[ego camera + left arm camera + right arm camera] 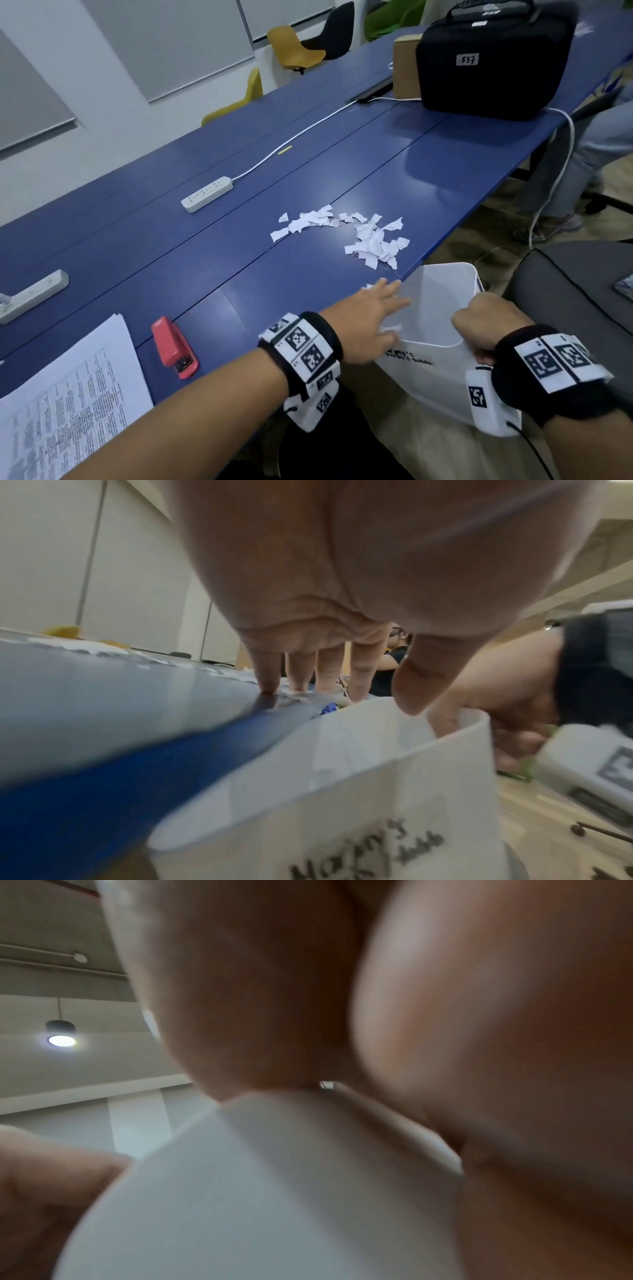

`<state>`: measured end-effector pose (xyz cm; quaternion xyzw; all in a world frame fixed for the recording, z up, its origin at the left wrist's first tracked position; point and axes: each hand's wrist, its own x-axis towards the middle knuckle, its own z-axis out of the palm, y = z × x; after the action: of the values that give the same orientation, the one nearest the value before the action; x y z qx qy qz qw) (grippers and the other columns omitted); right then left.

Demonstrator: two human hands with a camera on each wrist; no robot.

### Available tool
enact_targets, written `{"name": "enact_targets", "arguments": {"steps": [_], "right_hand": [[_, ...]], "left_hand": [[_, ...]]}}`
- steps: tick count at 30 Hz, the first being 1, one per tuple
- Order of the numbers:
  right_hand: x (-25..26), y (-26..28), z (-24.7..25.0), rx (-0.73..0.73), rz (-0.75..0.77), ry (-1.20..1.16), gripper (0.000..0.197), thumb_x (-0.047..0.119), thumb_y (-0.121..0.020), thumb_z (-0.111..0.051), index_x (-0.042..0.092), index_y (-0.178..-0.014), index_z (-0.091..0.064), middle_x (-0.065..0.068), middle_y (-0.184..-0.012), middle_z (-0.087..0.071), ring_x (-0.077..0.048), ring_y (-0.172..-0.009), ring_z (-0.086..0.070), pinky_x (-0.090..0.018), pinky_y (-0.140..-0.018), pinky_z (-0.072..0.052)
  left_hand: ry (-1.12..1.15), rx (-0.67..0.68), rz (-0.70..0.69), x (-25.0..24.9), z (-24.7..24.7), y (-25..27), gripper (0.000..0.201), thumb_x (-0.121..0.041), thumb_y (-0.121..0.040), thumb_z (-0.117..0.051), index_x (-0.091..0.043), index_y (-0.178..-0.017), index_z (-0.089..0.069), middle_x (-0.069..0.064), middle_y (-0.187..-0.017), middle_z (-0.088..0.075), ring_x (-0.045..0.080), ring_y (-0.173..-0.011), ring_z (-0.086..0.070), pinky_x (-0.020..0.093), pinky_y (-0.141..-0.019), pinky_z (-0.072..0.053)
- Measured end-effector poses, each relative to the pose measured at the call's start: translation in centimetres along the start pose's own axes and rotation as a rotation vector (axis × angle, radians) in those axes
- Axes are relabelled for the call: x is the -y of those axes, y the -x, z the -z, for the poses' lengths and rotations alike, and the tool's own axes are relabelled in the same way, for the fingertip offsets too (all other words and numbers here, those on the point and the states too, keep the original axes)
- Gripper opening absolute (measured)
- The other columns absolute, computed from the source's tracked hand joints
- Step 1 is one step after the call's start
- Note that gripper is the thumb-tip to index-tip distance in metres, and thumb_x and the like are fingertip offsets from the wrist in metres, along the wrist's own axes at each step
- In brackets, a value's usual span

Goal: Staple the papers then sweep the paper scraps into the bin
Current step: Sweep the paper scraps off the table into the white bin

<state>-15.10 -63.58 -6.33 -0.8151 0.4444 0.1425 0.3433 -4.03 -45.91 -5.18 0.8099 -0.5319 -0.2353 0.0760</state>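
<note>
The bin point(442, 308) was held by its near rim in the curled right hand point(486, 325), just below the table point(205, 260) edge. The left hand point(373, 308) was laid flat, fingers straight, at that edge beside the bin, holding nothing. The scraps point(370, 236) were spread beyond it, farther along the table, w/ the left hand nearer them; a sweep back toward the bin was judged next
</note>
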Motion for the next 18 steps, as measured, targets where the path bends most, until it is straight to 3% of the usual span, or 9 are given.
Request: {"name": "enact_targets", "arguments": {"steps": [4, 7, 10, 12, 15, 18], "right_hand": [[0.0, 0.0, -0.3, 0.013, 0.014, 0.018, 0.032, 0.014, -0.081, -0.048, -0.009, -0.093, -0.067, -0.014, -0.052, -0.063, -0.028, -0.044, -0.061, -0.027, -0.048, -0.044], [-0.1, 0.0, -0.4, 0.024, 0.016, 0.015, 0.031, 0.013, -0.075, -0.049, -0.009, -0.09, -0.064, -0.013, -0.052, -0.059, -0.029, -0.052, -0.058, -0.029, -0.053, -0.045], [0.0, 0.3, -0.3, -0.004, 0.006, -0.02, 0.018, 0.014, -0.079, -0.049, -0.002, -0.085, -0.057, -0.013, -0.062, -0.055, -0.024, -0.051, -0.052, -0.029, -0.056, -0.044], [0.2, 0.4, -0.3, 0.005, 0.004, -0.019, 0.015, 0.013, -0.08, -0.049, 0.0, -0.081, -0.055, -0.013, -0.066, -0.051, -0.021, -0.052, -0.048, -0.031, -0.063, -0.044], [0.3, 0.5, -0.2, 0.015, -0.002, -0.022, 0.026, 0.014, -0.079, -0.049, -0.004, -0.094, -0.059, -0.014, -0.068, -0.053, -0.022, -0.054, -0.049, -0.031, -0.06, -0.042], [0.2, 0.4, -0.2, 0.023, -0.014, -0.012, 0.026, 0.011, -0.082, -0.049, -0.005, -0.098, -0.06, -0.017, -0.076, -0.058, -0.022, -0.055, -0.05, -0.03, -0.06, -0.043]], "left_hand": [[0.05, -0.024, -0.109, -1.9, -1.2, -0.4, 0.057, -0.014, -0.093, -0.05, -0.018, -0.148, -0.036, 0.003, -0.164, -0.016, 0.016, -0.153, -0.008, 0.04, -0.124, -0.013], [0.131, -0.138, -0.083, -1.2, 0.2, -1.1, 0.057, -0.01, -0.091, -0.05, -0.021, -0.146, -0.04, -0.003, -0.163, -0.02, 0.014, -0.151, -0.016, 0.036, -0.122, -0.017], [0.151, -0.328, 0.087, 1.6, 3.5, -2.7, 0.055, -0.019, -0.093, -0.053, -0.023, -0.146, -0.04, -0.003, -0.163, -0.022, 0.017, -0.149, -0.023, 0.032, -0.119, -0.021], [0.083, -0.379, 0.266, 4.8, 6.2, -3.8, 0.06, -0.027, -0.093, -0.055, -0.026, -0.149, -0.033, 0.001, -0.164, -0.016, 0.02, -0.151, -0.014, 0.038, -0.12, -0.019], [-0.015, -0.354, 0.52, 10.0, 9.4, -4.7, 0.069, -0.036, -0.092, -0.057, -0.026, -0.152, -0.025, 0.008, -0.165, -0.008, 0.032, -0.152, -0.005, 0.05, -0.12, -0.018], [-0.02, -0.271, 0.651, 13.8, 10.6, -5.1, 0.071, -0.042, -0.093, -0.054, -0.026, -0.154, -0.021, 0.014, -0.164, -0.005, 0.042, -0.15, -0.002, 0.049, -0.12, -0.012]]}}
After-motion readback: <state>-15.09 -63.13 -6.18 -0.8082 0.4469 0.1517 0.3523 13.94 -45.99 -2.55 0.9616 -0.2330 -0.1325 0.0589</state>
